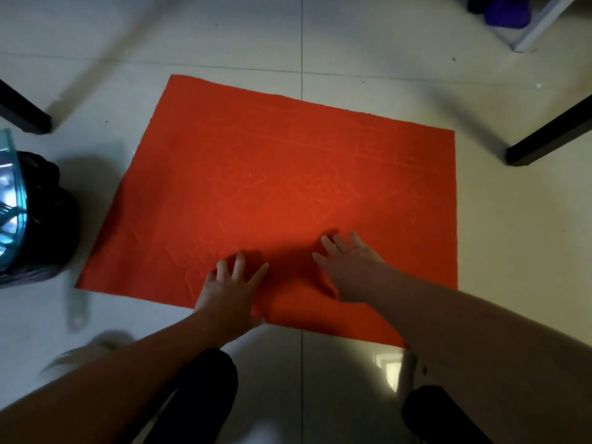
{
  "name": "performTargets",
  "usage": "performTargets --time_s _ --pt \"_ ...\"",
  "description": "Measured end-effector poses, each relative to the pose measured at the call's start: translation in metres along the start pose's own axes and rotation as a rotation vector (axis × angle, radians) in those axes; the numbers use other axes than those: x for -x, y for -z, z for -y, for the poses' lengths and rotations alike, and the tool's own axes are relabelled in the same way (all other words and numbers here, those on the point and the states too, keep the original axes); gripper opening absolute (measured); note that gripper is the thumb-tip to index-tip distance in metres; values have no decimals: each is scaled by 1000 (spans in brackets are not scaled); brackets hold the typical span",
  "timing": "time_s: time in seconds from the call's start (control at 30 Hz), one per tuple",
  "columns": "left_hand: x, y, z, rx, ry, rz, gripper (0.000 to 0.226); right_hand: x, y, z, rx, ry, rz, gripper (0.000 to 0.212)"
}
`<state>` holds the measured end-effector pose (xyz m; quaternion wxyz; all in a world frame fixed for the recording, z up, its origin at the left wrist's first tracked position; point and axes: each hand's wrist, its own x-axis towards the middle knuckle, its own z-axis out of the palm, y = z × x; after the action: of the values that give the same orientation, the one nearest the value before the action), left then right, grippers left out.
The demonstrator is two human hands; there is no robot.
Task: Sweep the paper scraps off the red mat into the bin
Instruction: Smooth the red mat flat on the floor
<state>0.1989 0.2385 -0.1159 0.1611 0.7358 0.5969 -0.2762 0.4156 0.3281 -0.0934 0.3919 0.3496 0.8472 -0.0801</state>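
Note:
A red mat [256,174] with a faint embossed pattern lies flat on the pale tiled floor. My left hand [229,291] rests on its near edge with fingers spread and straight. My right hand [349,267] lies flat on the mat just to the right, fingers straight and pointing away from me. No paper scraps show on the mat. A bin [35,216] lined with a black bag, with a bluish translucent rim, stands at the left edge of the view beside the mat's left side.
Black furniture legs stand on the floor at the far left [25,113] and the far right [544,139]. A white frame with a purple object [509,11] is at the top right. My knees in dark trousers [205,395] are below the mat.

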Motion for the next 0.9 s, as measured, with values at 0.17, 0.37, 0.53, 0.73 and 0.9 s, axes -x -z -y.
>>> performTargets --time_s 0.17,0.37,0.53,0.73,0.9 --pt "0 2 25 75 20 -42 90 23 -9 8 -100 -1 -13 86" --pt "6 -6 18 239 108 105 88 33 -39 41 -325 -182 31 90" --pt "3 -11 12 272 126 85 86 28 -49 47 -283 -235 -18 100" --pt "-11 -5 -7 325 167 53 86 17 -56 25 -317 -266 -86 89" --pt "-22 -1 -14 363 181 47 88 12 -60 12 -414 -297 -105 90"
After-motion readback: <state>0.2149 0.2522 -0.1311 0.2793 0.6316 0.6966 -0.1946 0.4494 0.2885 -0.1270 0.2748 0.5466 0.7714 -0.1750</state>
